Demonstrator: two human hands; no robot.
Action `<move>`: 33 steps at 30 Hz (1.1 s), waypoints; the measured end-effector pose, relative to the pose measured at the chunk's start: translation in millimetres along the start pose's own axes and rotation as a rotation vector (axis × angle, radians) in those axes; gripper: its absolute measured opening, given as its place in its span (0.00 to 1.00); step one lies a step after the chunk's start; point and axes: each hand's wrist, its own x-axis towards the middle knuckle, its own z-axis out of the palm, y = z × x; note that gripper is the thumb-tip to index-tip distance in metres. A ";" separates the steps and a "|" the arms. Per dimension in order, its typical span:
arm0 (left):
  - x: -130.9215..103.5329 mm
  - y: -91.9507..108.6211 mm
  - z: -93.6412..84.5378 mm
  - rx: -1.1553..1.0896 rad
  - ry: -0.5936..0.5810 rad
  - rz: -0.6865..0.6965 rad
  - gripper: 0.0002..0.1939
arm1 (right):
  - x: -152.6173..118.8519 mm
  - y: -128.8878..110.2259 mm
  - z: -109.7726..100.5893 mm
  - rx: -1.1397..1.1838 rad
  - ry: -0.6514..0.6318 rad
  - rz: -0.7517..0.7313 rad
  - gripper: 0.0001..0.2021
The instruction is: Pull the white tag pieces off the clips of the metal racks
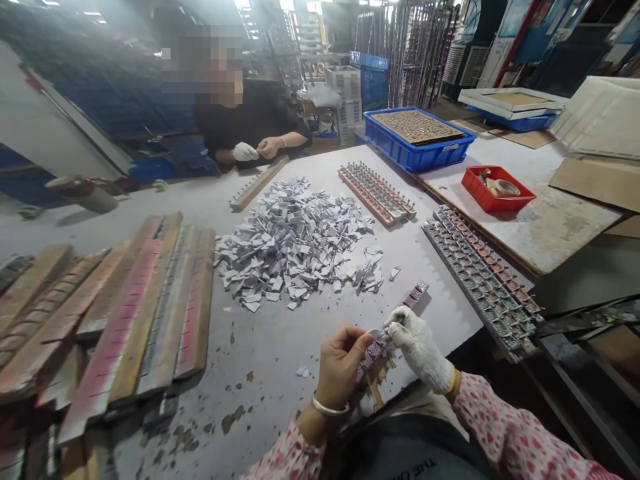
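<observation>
From afar, I see the left hand [343,360] pinching a white piece [375,333] this side of the pile [295,247]; the gloved right hand [417,347] curls against it, its hold unclear.

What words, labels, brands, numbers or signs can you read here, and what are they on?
"THE O": upside down on the dark clothing at the bottom edge, where the rest is cut off or unclear.
Any print on the blue-and-white panel in the background is too blurred to read.
</observation>
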 end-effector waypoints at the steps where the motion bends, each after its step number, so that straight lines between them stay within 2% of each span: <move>1: -1.9 0.6 1.5 -0.026 -0.032 -0.014 0.19 | -1.6 -1.3 0.0 0.047 -0.059 0.024 0.14; 4: -7.7 -2.1 3.9 -0.164 -0.169 -0.084 0.23 | -6.4 -7.0 -0.1 0.276 -0.313 0.104 0.21; 6: -9.2 -6.5 3.2 -0.233 -0.274 -0.115 0.26 | -7.7 -11.4 -1.3 0.388 -0.433 0.177 0.23; 8: -7.3 -9.6 0.5 -0.143 -0.368 -0.095 0.28 | -6.4 -14.2 -4.2 0.377 -0.452 0.194 0.24; 9: -5.2 -10.0 -1.2 -0.023 -0.390 -0.052 0.28 | -4.8 -14.3 -6.4 0.317 -0.423 0.151 0.25; 12: 1.4 -7.4 -5.9 0.421 -0.362 0.179 0.25 | -0.2 -7.4 -12.3 0.055 -0.308 -0.117 0.25; 14: 2.9 -6.3 -6.8 0.569 -0.397 0.311 0.22 | -0.2 2.0 -12.9 -0.005 -0.322 -0.210 0.24; 17: 0.7 -10.7 -4.7 0.620 -0.524 0.373 0.20 | -4.5 17.0 -7.9 0.130 -0.428 -0.070 0.24; 20: 1.3 -18.9 -1.3 0.695 -0.548 0.328 0.21 | -1.7 27.0 -6.7 0.180 -0.487 0.047 0.25; 22: 6.0 -23.7 1.0 0.739 -0.493 0.289 0.20 | 9.9 30.7 -14.5 0.043 -0.440 0.015 0.25; 24: 12.5 -28.0 3.3 0.747 -0.444 0.266 0.16 | 28.4 33.7 -28.5 -0.292 -0.334 -0.002 0.26; 26: 17.4 -32.7 6.1 0.752 -0.479 0.242 0.20 | 48.4 36.8 -43.5 -0.762 -0.252 0.048 0.25; 28: 18.4 -38.7 9.0 0.786 -0.557 0.201 0.26 | 64.5 39.7 -53.2 -1.117 -0.245 0.112 0.23; 30: 15.5 -45.3 11.3 0.815 -0.586 0.176 0.29 | 74.3 40.9 -54.6 -1.240 -0.277 0.142 0.22; 33: 9.2 -53.5 11.0 0.795 -0.556 0.187 0.30 | 80.8 36.4 -45.5 -1.275 -0.355 0.152 0.22</move>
